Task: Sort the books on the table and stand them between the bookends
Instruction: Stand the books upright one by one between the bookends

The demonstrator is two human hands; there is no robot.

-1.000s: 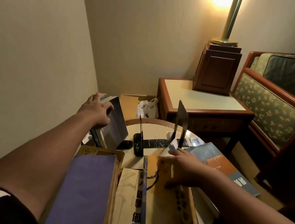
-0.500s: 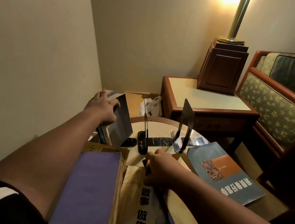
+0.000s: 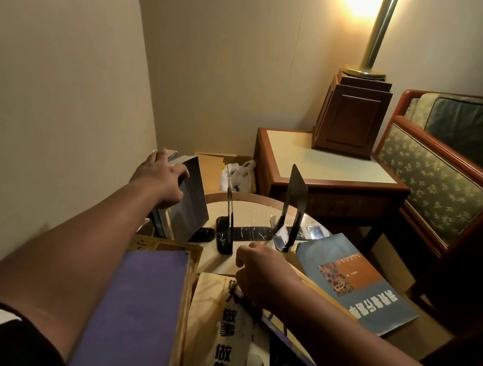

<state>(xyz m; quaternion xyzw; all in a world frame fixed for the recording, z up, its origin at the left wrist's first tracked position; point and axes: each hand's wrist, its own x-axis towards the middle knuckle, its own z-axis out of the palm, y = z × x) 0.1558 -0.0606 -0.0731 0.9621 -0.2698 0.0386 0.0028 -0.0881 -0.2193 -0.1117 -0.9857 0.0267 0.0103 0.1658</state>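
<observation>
**Round table, head view.** 2 black bookends stand upright at the far middle of the round table [image 3: 262, 201]: the left bookend [image 3: 230, 213] is seen edge-on, the right bookend [image 3: 295, 198] is well apart from it, and no book stands in the gap between them.

The left hand [image 3: 158, 179] reaches to the far left, left of both bookends. Its fingers curl over the top edge of an upright grey book [image 3: 193, 203], which leans slightly.

The right hand [image 3: 262, 275] lies just near of the bookends. Its fingers are closed on the far end of a tan book [image 3: 318, 288], which is tilted up on 1 long edge.

3 more books lie flat:
- a purple book [image 3: 141, 304] at the near left, under the left forearm
- a cream book [image 3: 207, 322] with dark lettering at the near middle, partly under the right hand
- a blue book [image 3: 366, 292] at the right, just beside the tan book

Behind the table stand a side table [image 3: 327, 165] with a lamp [image 3: 375, 38] and an armchair [image 3: 439, 185].
</observation>
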